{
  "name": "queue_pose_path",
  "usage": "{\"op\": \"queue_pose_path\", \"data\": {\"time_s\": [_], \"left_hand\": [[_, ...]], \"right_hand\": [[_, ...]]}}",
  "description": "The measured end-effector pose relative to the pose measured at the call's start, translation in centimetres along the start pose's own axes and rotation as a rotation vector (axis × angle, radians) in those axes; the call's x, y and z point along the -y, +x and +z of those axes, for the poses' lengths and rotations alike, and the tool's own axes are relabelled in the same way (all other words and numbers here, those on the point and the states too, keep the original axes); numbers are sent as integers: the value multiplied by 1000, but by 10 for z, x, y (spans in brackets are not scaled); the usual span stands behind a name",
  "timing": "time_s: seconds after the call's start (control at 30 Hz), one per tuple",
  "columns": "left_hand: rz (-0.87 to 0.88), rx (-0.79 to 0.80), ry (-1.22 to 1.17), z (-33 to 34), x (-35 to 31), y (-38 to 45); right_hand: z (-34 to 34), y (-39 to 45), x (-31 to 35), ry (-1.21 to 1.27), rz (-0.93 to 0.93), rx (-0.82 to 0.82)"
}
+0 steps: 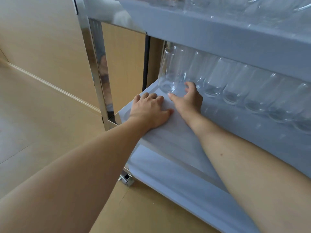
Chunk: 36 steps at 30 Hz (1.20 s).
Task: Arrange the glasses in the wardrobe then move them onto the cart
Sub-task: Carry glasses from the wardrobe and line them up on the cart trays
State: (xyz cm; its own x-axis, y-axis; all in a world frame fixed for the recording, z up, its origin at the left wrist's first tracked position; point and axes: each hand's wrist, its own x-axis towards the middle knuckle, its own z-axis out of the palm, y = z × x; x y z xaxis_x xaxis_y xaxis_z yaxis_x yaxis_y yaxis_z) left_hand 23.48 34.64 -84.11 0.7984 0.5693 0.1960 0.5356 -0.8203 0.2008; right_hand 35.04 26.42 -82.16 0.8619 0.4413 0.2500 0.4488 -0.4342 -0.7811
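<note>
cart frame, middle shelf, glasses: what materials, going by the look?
Cart frame: polished metal, probably stainless or chromed; it reflects like a mirror.
Middle shelf: matte light grey, likely plastic; moulded raised rim.
Glasses: clear glass by the look; transparent with bright highlights.

Grey cart shelf carries a row of glasses; left hand rests flat.
</note>
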Motion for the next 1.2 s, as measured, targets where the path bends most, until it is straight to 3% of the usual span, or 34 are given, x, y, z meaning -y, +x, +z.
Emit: {"op": "queue_pose_path", "data": {"time_s": [0.37,0.6,0.83,1.2], "left_hand": [[13,79,-8,-22,-31,-27],[-4,326,-38,-75,-69,-96],[-46,480,-46,-160,-105,-159],[-10,587,-54,-335,-183,-227]], "right_hand": [[-56,-62,-11,-435,-29,120],[-120,-123,9,-535,80,376],[-209,-178,59,-577,184,535],[-375,-244,166,-504,354,564]]}}
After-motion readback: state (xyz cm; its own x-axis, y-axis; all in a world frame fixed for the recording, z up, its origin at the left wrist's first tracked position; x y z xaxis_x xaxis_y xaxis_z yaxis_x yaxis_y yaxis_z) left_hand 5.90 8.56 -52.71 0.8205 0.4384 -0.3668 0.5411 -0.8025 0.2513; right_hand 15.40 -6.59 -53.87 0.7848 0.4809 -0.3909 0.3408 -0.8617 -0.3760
